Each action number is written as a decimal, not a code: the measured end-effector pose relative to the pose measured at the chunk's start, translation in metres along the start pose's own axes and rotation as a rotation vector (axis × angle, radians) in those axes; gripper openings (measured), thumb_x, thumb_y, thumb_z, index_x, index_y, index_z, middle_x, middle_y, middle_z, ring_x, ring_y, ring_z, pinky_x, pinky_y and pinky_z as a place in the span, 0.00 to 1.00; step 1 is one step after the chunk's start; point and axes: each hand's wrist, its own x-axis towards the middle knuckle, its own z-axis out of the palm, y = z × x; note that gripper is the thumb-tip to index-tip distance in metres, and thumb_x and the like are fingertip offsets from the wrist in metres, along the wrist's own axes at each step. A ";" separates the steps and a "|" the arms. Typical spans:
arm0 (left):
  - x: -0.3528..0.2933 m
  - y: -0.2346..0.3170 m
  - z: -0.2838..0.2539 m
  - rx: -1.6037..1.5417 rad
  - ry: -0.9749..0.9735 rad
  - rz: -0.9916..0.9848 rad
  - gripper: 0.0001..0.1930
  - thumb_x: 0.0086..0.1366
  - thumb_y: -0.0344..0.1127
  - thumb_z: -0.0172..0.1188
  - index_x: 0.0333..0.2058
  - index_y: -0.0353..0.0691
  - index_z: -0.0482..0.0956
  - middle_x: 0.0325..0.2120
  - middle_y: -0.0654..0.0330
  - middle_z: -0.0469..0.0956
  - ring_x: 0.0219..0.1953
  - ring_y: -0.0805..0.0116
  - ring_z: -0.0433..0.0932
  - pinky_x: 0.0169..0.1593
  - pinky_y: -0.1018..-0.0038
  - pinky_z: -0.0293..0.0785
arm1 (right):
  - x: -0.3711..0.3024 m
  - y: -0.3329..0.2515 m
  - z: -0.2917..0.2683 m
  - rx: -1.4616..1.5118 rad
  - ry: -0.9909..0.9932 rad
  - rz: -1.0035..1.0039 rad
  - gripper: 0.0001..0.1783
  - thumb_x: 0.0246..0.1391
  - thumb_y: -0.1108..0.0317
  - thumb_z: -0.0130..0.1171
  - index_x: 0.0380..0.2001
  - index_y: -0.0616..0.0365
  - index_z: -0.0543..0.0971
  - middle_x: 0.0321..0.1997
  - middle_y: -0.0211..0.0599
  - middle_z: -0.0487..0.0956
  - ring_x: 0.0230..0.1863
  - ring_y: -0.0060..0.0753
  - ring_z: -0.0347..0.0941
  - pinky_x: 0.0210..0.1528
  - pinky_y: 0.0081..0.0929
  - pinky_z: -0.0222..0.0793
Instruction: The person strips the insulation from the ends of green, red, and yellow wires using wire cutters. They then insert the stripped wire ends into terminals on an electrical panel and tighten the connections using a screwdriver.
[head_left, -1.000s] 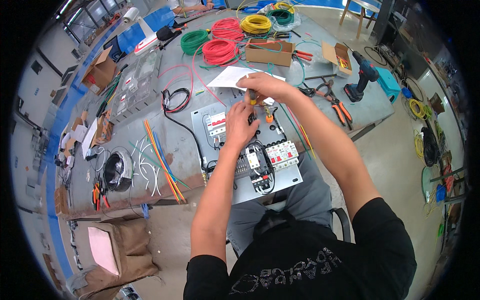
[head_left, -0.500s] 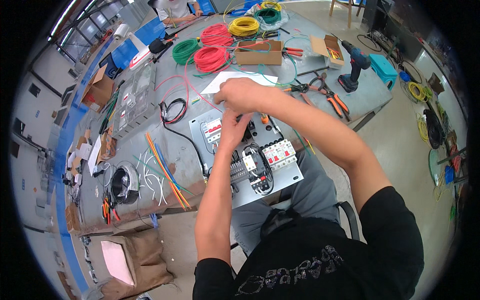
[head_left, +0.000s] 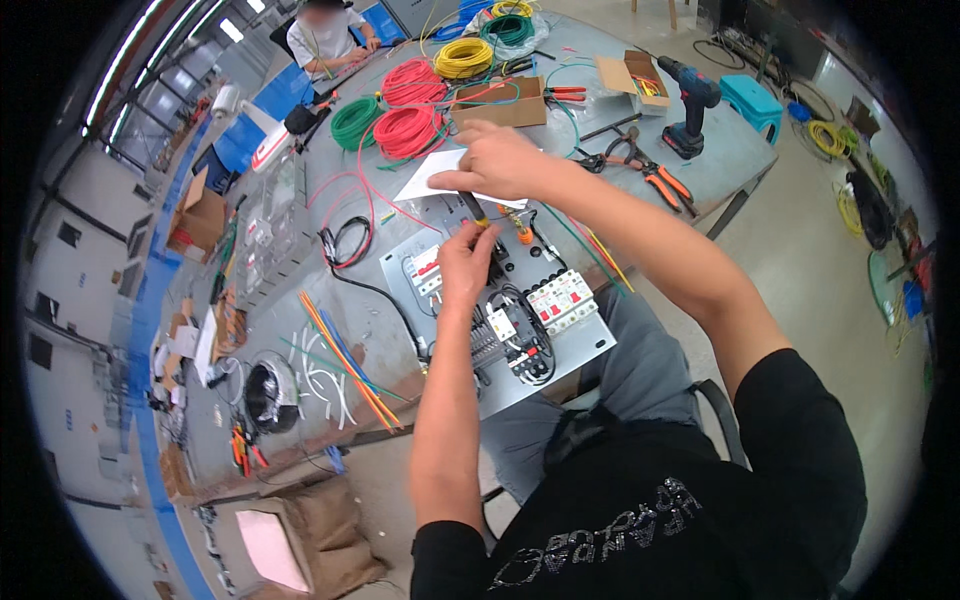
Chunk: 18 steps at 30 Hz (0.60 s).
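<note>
A metal mounting plate [head_left: 590, 347] lies across the table's near edge, above my lap. It carries a red-switched breaker [head_left: 427, 265] at left, a row of breakers [head_left: 560, 300] at right, and a contactor with looped black wires [head_left: 527, 355] between. Over its far part my right hand [head_left: 500, 165] is closed round the top of a dark screwdriver-like tool [head_left: 472, 206] with a yellow band. My left hand [head_left: 466, 262] is closed at the tool's lower end; its fingertips hide what they pinch. An orange-ended part [head_left: 525, 235] stands close by.
Beyond lie a white sheet [head_left: 420, 182], red wire coils [head_left: 408, 132], green coil [head_left: 355, 124] and cardboard box [head_left: 500, 104]. Orange-handled pliers [head_left: 665, 186] and a cordless drill [head_left: 692, 108] are at right. Cut coloured wires [head_left: 345, 360] lie left. A person [head_left: 325, 45] sits across the table.
My right hand has lifted away from my left, so the dark tool between them now shows. The whole view has shifted slightly.
</note>
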 end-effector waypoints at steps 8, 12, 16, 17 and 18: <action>0.004 -0.025 0.010 0.020 0.256 0.320 0.17 0.70 0.38 0.65 0.53 0.35 0.81 0.41 0.41 0.84 0.51 0.50 0.83 0.54 0.57 0.75 | -0.017 -0.064 0.012 0.112 0.003 -0.444 0.40 0.59 0.28 0.57 0.25 0.59 0.90 0.57 0.52 0.82 0.71 0.60 0.66 0.68 0.51 0.65; 0.006 -0.008 -0.001 0.185 0.037 0.130 0.14 0.67 0.42 0.67 0.39 0.36 0.86 0.34 0.45 0.85 0.38 0.44 0.83 0.43 0.59 0.76 | -0.035 -0.005 -0.009 0.067 0.183 -0.360 0.40 0.57 0.30 0.60 0.21 0.62 0.88 0.49 0.52 0.85 0.66 0.57 0.72 0.61 0.51 0.72; 0.004 -0.011 0.004 0.238 0.086 0.083 0.16 0.65 0.44 0.69 0.33 0.33 0.85 0.29 0.47 0.84 0.31 0.50 0.81 0.39 0.60 0.75 | -0.009 0.008 -0.011 -0.060 0.153 -0.063 0.41 0.61 0.30 0.55 0.23 0.61 0.89 0.51 0.51 0.85 0.66 0.57 0.71 0.61 0.50 0.72; 0.006 -0.016 0.006 0.253 0.098 0.116 0.17 0.66 0.45 0.70 0.34 0.32 0.85 0.28 0.48 0.84 0.30 0.54 0.81 0.38 0.62 0.75 | 0.001 0.005 -0.011 -0.023 0.084 0.001 0.41 0.63 0.30 0.54 0.23 0.61 0.90 0.53 0.51 0.84 0.67 0.58 0.70 0.62 0.50 0.71; 0.007 -0.017 0.009 0.269 0.104 0.146 0.18 0.66 0.45 0.70 0.34 0.32 0.85 0.27 0.49 0.84 0.28 0.59 0.81 0.37 0.64 0.75 | 0.007 0.000 -0.001 0.093 0.080 -0.028 0.41 0.62 0.30 0.55 0.23 0.60 0.90 0.52 0.49 0.85 0.67 0.58 0.70 0.62 0.50 0.71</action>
